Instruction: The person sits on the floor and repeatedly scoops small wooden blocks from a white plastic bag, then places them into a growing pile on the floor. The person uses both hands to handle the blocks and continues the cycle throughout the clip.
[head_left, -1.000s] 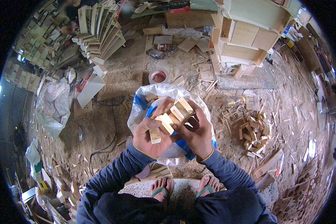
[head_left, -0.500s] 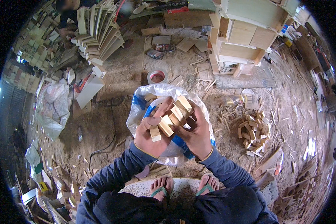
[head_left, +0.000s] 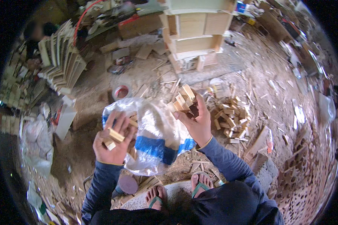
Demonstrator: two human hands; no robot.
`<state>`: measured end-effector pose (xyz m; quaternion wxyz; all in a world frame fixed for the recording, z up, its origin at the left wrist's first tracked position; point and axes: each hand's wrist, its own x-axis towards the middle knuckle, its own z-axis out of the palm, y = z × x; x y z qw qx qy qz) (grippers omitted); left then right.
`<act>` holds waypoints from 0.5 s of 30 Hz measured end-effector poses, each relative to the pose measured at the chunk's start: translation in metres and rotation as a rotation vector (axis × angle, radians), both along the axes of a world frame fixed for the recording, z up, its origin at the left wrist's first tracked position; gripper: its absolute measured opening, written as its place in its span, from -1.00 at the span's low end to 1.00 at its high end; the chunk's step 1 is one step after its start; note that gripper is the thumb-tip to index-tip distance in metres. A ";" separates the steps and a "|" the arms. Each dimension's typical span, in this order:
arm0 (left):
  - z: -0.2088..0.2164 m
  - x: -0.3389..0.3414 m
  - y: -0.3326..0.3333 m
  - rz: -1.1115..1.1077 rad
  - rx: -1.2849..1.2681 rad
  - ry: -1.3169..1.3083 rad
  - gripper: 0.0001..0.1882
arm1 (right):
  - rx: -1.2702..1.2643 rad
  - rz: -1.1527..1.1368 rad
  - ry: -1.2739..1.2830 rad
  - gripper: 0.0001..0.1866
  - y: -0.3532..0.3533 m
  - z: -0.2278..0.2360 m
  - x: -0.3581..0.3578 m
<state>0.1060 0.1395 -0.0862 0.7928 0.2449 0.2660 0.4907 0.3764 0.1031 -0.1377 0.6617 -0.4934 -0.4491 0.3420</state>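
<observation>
My left hand (head_left: 109,148) is over the left side of a white plastic sack (head_left: 156,122) with a blue band. Its fingers are partly spread and blurred, and a couple of small wooden blocks (head_left: 116,135) lie in its palm. More blocks show behind those fingers at the sack's mouth. Above the sack's right side, my right hand (head_left: 197,125) grips a row of several wooden blocks (head_left: 182,101) between thumb and fingers. A heap of similar blocks (head_left: 231,122) lies on the ground to the right of that hand.
Beyond the sack lies a roll of tape (head_left: 121,92). A wooden cabinet (head_left: 195,45) stands at the far side. Stacked boards (head_left: 62,60) rise at the far left, near another person (head_left: 33,45). A second plastic sack (head_left: 37,137) is at left. Wood scraps litter the ground.
My hands have parted: the left moved left with a couple of blocks, the right kept the larger row. The view has turned, shifting the surroundings left.
</observation>
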 end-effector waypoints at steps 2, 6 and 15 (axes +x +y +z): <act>-0.005 -0.006 0.009 0.074 -0.145 -0.044 -0.38 | -0.054 -0.080 -0.044 -0.25 -0.006 -0.018 0.022; -0.022 -0.003 0.022 0.003 -0.140 -0.122 -0.64 | -0.098 -0.288 -0.548 -0.20 -0.026 -0.048 0.079; -0.019 0.002 0.023 -0.060 -0.262 -0.298 -0.28 | -0.424 -0.545 -0.986 -0.15 -0.080 -0.116 0.218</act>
